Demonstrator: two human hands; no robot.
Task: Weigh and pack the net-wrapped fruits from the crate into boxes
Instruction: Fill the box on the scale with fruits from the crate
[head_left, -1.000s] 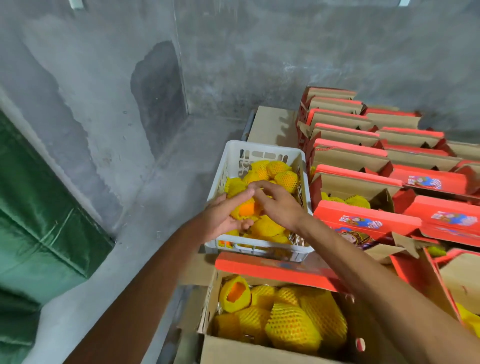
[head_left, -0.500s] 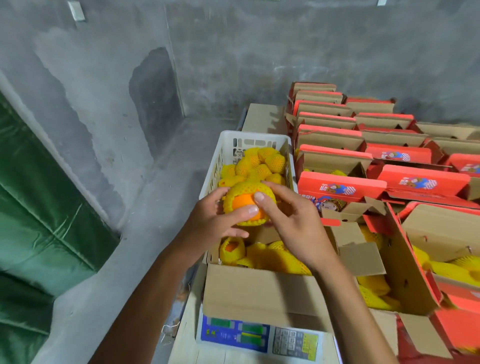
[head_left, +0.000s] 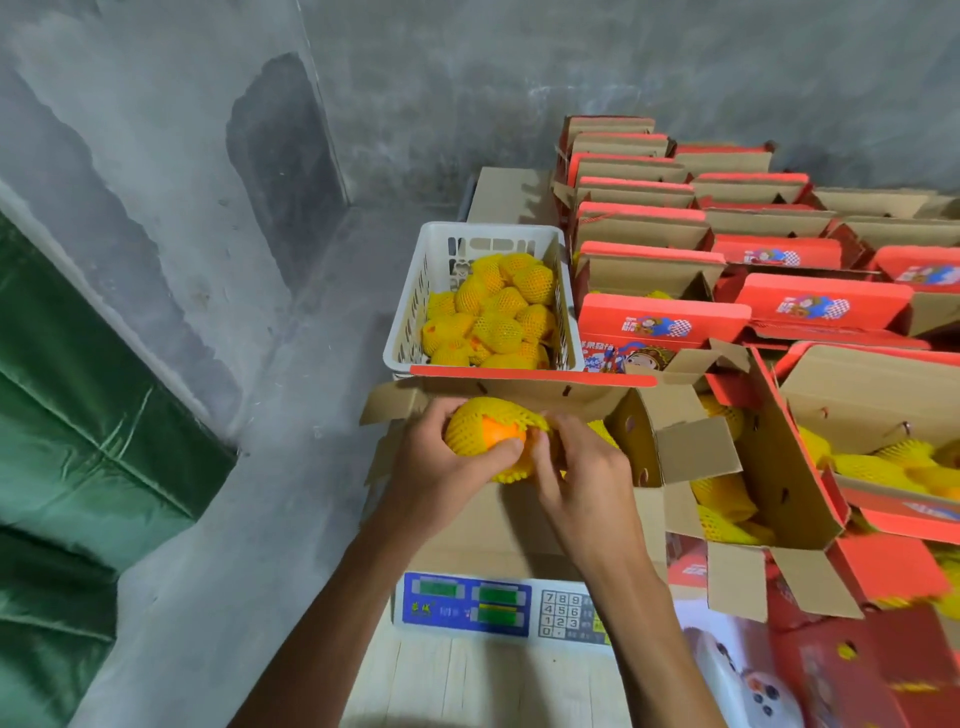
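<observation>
The left hand (head_left: 441, 470) grips an orange (head_left: 500, 434) that shows through a gap in its yellow net (head_left: 470, 423), fingers and thumb curled round it. The right hand (head_left: 584, 475) pinches the net's loose edge at the fruit's right side, its fingers curled. Both hands hold the fruit just above the open box (head_left: 498, 525) that sits on the scale (head_left: 467, 603), close to the box's far flap; the hands hide most of what lies inside it.

Beyond the box stands the white crate (head_left: 410, 322), holding a heap of netted fruits (head_left: 496, 312). To the right stand rows of red boxes (head_left: 665, 325) with flaps up, well apart from the hands; the nearer ones show more netted fruit inside. The scale's blue panel and keypad (head_left: 561, 616) face the person. A grey wall (head_left: 519, 67) rises behind, and a green sheet (head_left: 67, 441) lies at the left.
</observation>
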